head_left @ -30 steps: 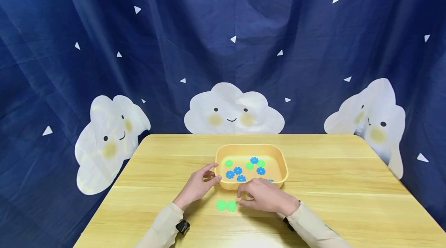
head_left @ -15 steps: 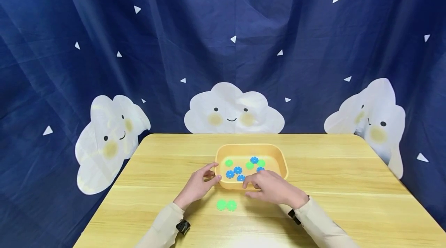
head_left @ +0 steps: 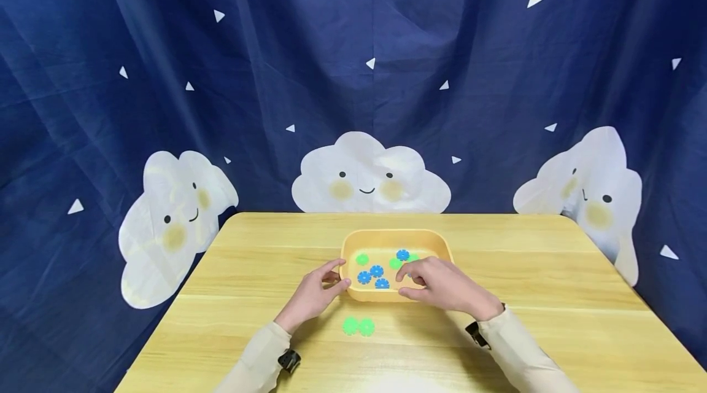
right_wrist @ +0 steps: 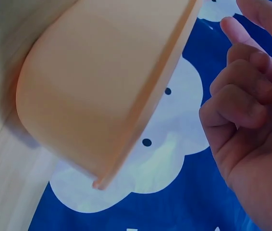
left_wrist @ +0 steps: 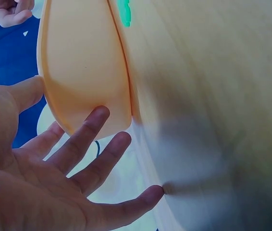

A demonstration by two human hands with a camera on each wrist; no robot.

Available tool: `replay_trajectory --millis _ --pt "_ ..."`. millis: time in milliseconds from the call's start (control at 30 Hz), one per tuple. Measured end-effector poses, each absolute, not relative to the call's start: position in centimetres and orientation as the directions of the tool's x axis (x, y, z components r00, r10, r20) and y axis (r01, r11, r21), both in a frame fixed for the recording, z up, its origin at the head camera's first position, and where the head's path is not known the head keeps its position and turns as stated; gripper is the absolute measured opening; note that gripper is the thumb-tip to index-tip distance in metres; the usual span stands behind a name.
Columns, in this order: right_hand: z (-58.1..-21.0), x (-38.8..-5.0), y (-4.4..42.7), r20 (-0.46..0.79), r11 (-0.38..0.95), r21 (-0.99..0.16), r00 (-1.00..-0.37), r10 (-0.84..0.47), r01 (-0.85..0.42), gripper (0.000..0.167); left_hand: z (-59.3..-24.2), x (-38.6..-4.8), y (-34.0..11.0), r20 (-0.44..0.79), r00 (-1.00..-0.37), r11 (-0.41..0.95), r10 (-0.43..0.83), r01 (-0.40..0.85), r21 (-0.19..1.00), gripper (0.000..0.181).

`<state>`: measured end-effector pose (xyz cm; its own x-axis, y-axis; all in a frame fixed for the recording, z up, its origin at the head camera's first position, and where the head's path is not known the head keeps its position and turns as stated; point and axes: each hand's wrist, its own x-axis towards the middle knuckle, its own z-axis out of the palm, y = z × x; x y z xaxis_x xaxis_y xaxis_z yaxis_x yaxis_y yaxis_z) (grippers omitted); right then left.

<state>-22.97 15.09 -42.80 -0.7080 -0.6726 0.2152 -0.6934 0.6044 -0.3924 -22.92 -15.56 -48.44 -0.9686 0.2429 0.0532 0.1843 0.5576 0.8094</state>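
Nearest are two pale sleeves, the left (head_left: pixel 254 350) and the right (head_left: pixel 521 350), each with a black wrist device, left (head_left: pixel 289 360) and right (head_left: pixel 477 334). Beyond them, two green discs (head_left: pixel 358 326) lie side by side on the wooden worktop (head_left: pixel 552 331), just on the near side of the orange tray (head_left: pixel 378 296).

The left hand (head_left: pixel 309 299) rests at the tray's left end, its thumb on the rim by the near corner and its other fingers spread apart, fairly straight, along the outside. The right hand (head_left: pixel 448 285) hangs over the near right part of the tray, index fingertip and thumb apart, the remaining fingers folded toward the palm; whether the thumb touches the rim cannot be told.

Inside the tray, three blue discs (head_left: pixel 377 271) sit near the left. Farther in are a green disc (head_left: pixel 361 260) at left and, toward the right, a blue disc (head_left: pixel 403 255) between two green ones. Another blue disc is mostly hidden by the right hand.

Past the worktop's far edge hangs a navy curtain (head_left: pixel 276 73) printed with white clouds (head_left: pixel 371 156).
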Motion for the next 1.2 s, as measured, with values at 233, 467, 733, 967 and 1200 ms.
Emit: replay_trajectory --millis 233,467,733,967,1200 --pt "-42.7 -23.5 15.7 0.239 0.634 -0.377 -0.732 -0.638 -0.675 0.016 -48.4 -22.7 -15.6 0.044 -0.971 0.556 0.233 0.170 0.814 0.057" --pt "-42.7 -24.4 16.6 0.221 0.664 -0.381 -0.760 -0.610 -0.644 0.022 -48.2 -22.7 -15.4 0.036 -0.970 0.552 0.242 0.168 0.817 0.059" --pt "-41.9 -26.4 18.0 0.235 0.694 -0.322 -0.764 -0.601 -0.644 0.021 -48.2 -22.6 -15.5 0.036 -0.968 0.550 0.247 0.171 0.818 0.059" --pt "-40.9 -28.5 19.5 0.248 0.715 -0.289 -0.771 -0.586 -0.637 0.024 -48.1 -22.5 -15.5 0.040 -0.968 0.554 0.247 0.175 0.814 0.058" --pt "-39.8 -30.4 20.4 0.266 0.705 -0.258 -0.750 -0.606 -0.661 0.024 -48.1 -22.6 -15.5 0.045 -0.967 0.559 0.253 0.184 0.808 0.057"
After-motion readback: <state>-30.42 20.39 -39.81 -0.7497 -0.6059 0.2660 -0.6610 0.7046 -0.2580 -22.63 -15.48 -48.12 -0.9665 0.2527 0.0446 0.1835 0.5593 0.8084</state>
